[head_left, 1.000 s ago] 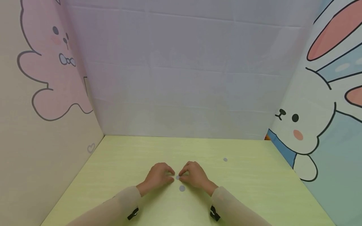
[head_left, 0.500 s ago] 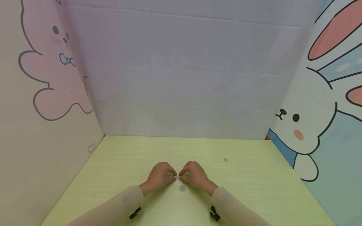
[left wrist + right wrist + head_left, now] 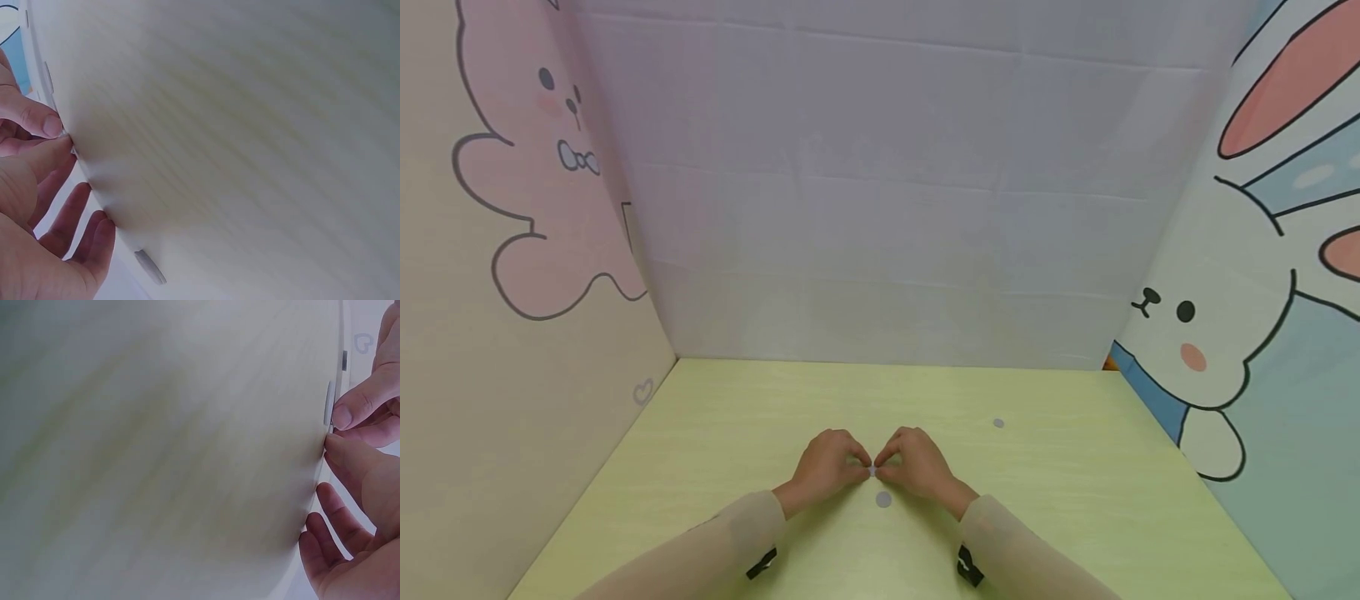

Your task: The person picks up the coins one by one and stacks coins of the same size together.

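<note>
Two bare hands meet over the pale yellow table. A small grey disc [image 3: 872, 472] lies between their fingertips, mostly hidden by them. My left hand [image 3: 827, 463] pinches its left edge with thumb and forefinger, and my right hand [image 3: 919, 467] does the same on its right edge. In the left wrist view, the left hand [image 3: 53, 225] has its other fingers loosely bent against the tabletop. The right wrist view has the right hand [image 3: 362, 531] in a similar pose. A second grey disc [image 3: 883, 499] lies flat just in front of the hands.
Another grey disc [image 3: 998, 423] lies further back on the right of the table [image 3: 760, 400]. A white cloth [image 3: 880, 208] hangs behind, and walls with cartoon animals stand on both sides. A black strap [image 3: 969, 567] shows under the right sleeve.
My left hand has moved a little to the right, closing the gap to the disc until its fingertips meet the edge. The right hand and the other discs have stayed put.
</note>
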`<state>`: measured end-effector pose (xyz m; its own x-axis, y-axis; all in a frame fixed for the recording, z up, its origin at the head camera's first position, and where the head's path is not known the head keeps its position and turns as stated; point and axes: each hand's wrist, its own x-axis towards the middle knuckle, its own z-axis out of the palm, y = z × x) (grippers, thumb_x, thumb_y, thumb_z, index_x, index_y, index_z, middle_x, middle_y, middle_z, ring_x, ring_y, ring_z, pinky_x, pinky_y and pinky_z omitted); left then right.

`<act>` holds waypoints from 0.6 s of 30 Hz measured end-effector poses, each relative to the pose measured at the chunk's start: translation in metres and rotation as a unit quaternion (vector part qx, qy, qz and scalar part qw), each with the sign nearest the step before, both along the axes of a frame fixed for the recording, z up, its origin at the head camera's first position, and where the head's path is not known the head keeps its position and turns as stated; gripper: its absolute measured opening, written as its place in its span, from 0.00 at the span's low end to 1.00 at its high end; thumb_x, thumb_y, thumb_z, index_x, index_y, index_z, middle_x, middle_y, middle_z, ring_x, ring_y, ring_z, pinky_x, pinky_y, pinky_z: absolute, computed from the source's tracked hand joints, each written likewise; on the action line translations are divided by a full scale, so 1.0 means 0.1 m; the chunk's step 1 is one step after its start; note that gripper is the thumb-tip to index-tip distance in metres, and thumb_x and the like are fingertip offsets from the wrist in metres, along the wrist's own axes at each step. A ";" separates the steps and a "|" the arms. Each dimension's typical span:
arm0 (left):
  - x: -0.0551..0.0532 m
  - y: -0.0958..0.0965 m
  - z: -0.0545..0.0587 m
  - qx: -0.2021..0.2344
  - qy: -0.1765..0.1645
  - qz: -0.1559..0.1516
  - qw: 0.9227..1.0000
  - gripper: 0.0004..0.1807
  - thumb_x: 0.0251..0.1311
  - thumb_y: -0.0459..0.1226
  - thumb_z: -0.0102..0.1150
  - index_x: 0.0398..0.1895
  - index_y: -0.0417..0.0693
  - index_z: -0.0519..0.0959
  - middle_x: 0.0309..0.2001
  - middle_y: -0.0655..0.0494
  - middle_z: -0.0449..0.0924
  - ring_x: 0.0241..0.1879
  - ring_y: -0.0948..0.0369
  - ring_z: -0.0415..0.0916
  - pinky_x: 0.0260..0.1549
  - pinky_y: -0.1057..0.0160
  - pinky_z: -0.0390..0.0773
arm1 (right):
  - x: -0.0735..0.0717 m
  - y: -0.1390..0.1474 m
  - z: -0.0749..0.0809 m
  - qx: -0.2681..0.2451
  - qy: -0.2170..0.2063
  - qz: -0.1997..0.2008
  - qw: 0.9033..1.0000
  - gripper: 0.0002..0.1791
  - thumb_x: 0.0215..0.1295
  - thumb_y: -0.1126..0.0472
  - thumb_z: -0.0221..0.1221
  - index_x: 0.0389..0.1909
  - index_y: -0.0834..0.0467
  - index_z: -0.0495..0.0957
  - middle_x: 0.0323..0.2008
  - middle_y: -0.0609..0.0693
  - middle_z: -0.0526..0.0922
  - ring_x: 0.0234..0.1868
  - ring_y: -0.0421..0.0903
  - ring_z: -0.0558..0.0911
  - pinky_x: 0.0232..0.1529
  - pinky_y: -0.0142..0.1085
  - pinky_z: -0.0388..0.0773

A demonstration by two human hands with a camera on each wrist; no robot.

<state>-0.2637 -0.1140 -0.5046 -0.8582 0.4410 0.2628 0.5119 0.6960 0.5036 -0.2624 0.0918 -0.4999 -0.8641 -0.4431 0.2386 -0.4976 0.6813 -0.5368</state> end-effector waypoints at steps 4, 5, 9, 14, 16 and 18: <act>0.01 0.00 0.01 0.002 -0.003 0.005 1.000 0.03 0.56 0.37 0.81 0.30 0.52 0.93 0.33 0.61 0.87 0.40 0.58 0.80 0.45 0.52 0.80 | 0.00 -0.01 0.00 0.002 0.001 -0.003 1.000 0.03 0.59 0.64 0.78 0.32 0.52 0.94 0.36 0.48 0.88 0.41 0.48 0.82 0.48 0.44 0.79; 0.01 0.01 0.01 0.003 -0.003 0.006 1.000 0.03 0.56 0.37 0.81 0.30 0.52 0.93 0.33 0.61 0.87 0.40 0.58 0.80 0.45 0.52 0.80 | 0.00 -0.01 0.00 0.003 0.000 -0.003 1.000 0.03 0.59 0.64 0.77 0.32 0.53 0.94 0.36 0.49 0.88 0.41 0.48 0.82 0.48 0.45 0.79; 0.00 0.00 0.00 0.001 0.001 0.006 1.000 0.03 0.56 0.37 0.81 0.29 0.52 0.93 0.33 0.60 0.87 0.39 0.58 0.80 0.44 0.54 0.79 | 0.00 0.00 0.02 0.010 -0.002 0.006 1.000 0.02 0.60 0.64 0.77 0.34 0.55 0.94 0.37 0.49 0.88 0.42 0.48 0.83 0.52 0.49 0.80; -0.01 0.00 -0.03 -0.007 0.005 0.005 1.000 0.03 0.56 0.39 0.81 0.29 0.54 0.93 0.33 0.60 0.87 0.38 0.58 0.79 0.43 0.55 0.79 | -0.05 0.10 0.05 0.027 -0.008 0.022 0.999 0.04 0.62 0.64 0.74 0.37 0.56 0.93 0.38 0.47 0.89 0.44 0.48 0.85 0.51 0.46 0.82; -0.01 0.00 -0.03 -0.008 0.000 0.007 1.000 0.03 0.56 0.39 0.81 0.30 0.55 0.93 0.33 0.61 0.86 0.38 0.59 0.79 0.44 0.55 0.79 | -0.08 0.19 0.08 0.024 -0.016 0.015 0.999 0.04 0.64 0.65 0.73 0.39 0.56 0.93 0.39 0.47 0.89 0.44 0.49 0.86 0.50 0.45 0.83; -0.01 0.00 -0.01 -0.006 -0.007 0.010 1.000 0.03 0.56 0.40 0.81 0.30 0.55 0.93 0.33 0.61 0.86 0.38 0.60 0.79 0.44 0.55 0.79 | -0.11 0.30 0.13 0.015 -0.022 0.001 1.000 0.05 0.65 0.65 0.72 0.40 0.57 0.93 0.40 0.48 0.88 0.45 0.50 0.86 0.49 0.46 0.84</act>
<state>-0.2643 -0.1141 -0.5059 -0.8708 0.4262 0.2451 0.4900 0.7121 0.5028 -0.2730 0.1213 -0.4872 -0.8726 -0.4511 0.1871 -0.4754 0.6967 -0.5373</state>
